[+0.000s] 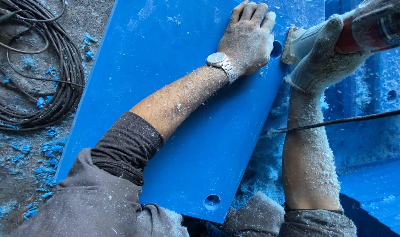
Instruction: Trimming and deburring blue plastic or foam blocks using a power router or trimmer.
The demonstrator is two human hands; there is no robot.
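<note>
Your bare left hand [248,39], one silver wristwatch [221,63] on its wrist, lies flat and open on the one large blue plastic sheet [165,87], which lies across the floor with two round holes visible. Your right hand [325,57], in a knit glove, is closed around one red-and-grey power tool [340,33] at the sheet's right edge. One coil of dark cable [37,70] lies left.

Only a small dark label [391,28] on the tool's red-grey body [375,24].
</note>
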